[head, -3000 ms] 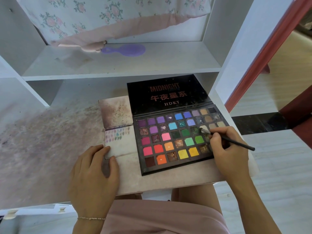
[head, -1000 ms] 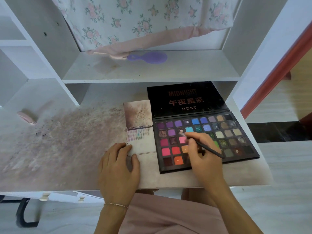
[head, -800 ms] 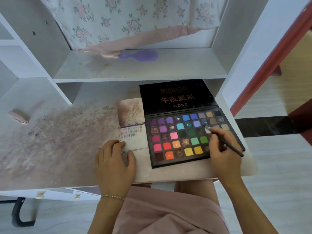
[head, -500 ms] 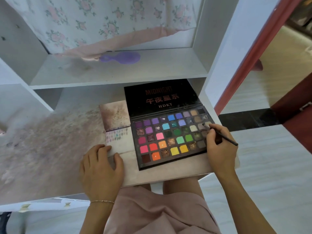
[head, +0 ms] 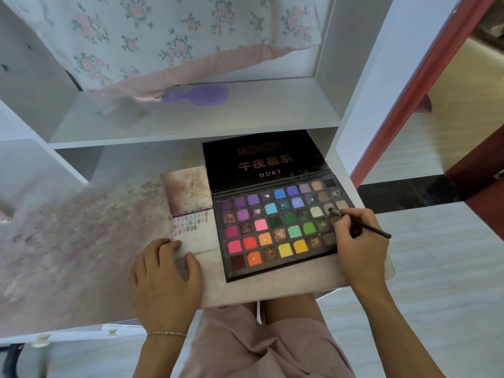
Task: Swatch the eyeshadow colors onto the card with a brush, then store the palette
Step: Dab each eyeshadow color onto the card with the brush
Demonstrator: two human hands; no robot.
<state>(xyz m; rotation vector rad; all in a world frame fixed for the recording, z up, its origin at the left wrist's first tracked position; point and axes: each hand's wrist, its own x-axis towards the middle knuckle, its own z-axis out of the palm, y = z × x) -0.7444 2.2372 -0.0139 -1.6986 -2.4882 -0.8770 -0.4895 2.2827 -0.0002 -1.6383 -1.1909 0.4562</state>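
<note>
Open palette (head: 275,227) of coloured pans — brush (head: 362,226) tip in one.

One second ago the right hand (head: 360,246) was over the pink squares in the middle of the palette (head: 278,227), with the brush (head: 360,225) tip near a pink one. Then the hand slid across to the right side of the palette. Now the brush tip sits on a light brown square near the right edge, a little higher than three seconds ago, when it was on a pale square lower down. The hand now covers the squares in the lower right corner, and the pink and orange ones in the middle show again.
</note>
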